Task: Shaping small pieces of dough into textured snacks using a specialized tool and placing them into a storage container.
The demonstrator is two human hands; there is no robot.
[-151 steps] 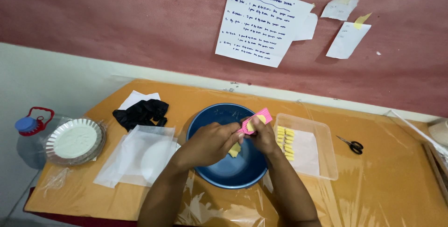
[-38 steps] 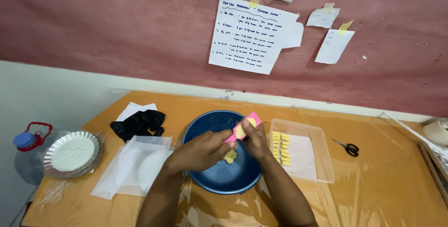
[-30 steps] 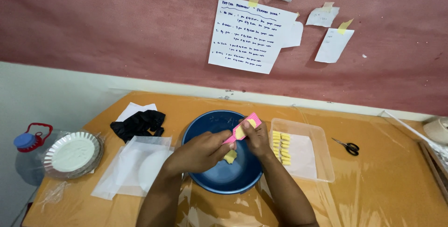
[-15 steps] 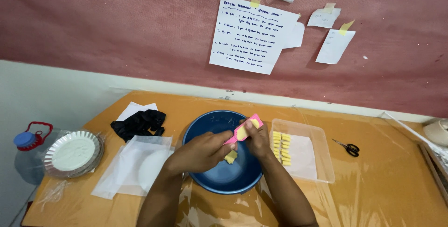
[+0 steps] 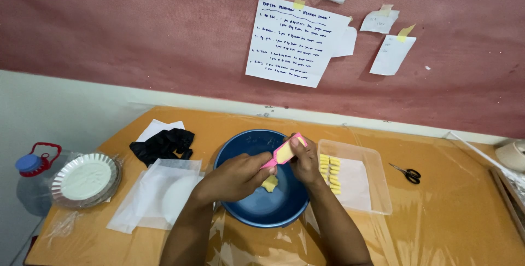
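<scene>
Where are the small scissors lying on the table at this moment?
In the head view, the scissors lie on the orange table, to the right of the clear plastic tray, apart from both hands.

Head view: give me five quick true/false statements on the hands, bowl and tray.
1. Both hands, left hand and right hand, hold a pink tool over the blue bowl. True.
2. The blue bowl is full of water. False: it holds only a small yellow lump.
3. Yellow pieces lie in a row in the clear tray. True.
4. The scissors lie inside the clear tray. False: they lie on the table to its right.
5. The black cloth lies left of the blue bowl. True.
</scene>
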